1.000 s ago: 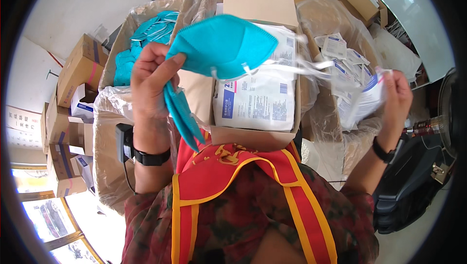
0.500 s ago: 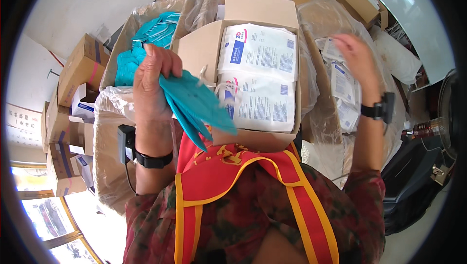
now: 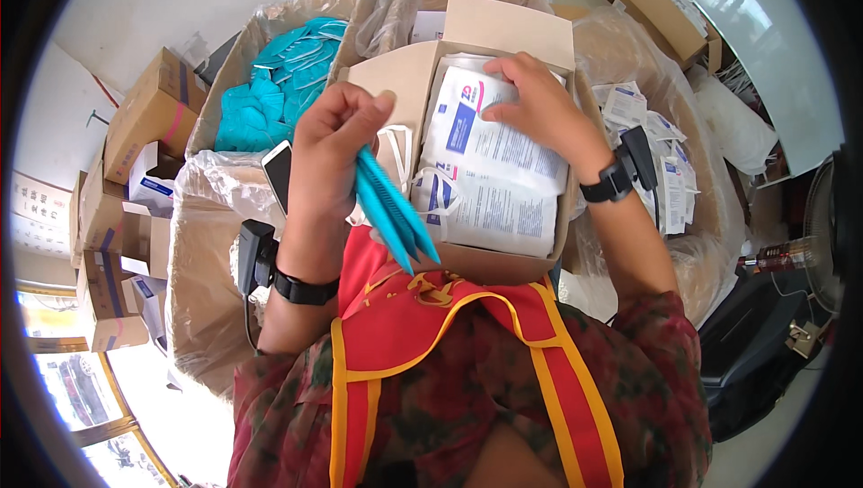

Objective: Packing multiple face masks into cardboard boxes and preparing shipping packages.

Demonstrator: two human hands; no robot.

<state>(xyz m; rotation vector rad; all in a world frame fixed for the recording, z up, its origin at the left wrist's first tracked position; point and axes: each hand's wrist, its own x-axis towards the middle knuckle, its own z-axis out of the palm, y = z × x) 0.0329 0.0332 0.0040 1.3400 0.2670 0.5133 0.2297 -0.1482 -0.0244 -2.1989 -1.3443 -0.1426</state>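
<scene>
My left hand [image 3: 337,142] is closed around a few folded teal face masks [image 3: 393,214], which hang down with white ear loops beside them. It is just left of an open cardboard box [image 3: 512,263] in front of me. Flat white printed packets [image 3: 494,209] lie in that box in two groups, one nearer and one farther. Over the far group is my right hand [image 3: 539,106], its thumb and fingers apart and touching the top packet [image 3: 503,142]. The fingertips at the far edge are partly hidden.
A plastic-lined carton at the far left holds many teal masks [image 3: 279,93]. To the right, another lined carton [image 3: 719,209] contains loose white packets [image 3: 670,173]. A phone [image 3: 278,173] rests by my left wrist. Brown cartons [image 3: 148,119] are stacked at left; a fan [image 3: 820,236] stands at right.
My right hand has moved left from the right-hand carton to the packets in the box. My left hand has moved right and turned, so the masks point downward. The phone has come into view.
</scene>
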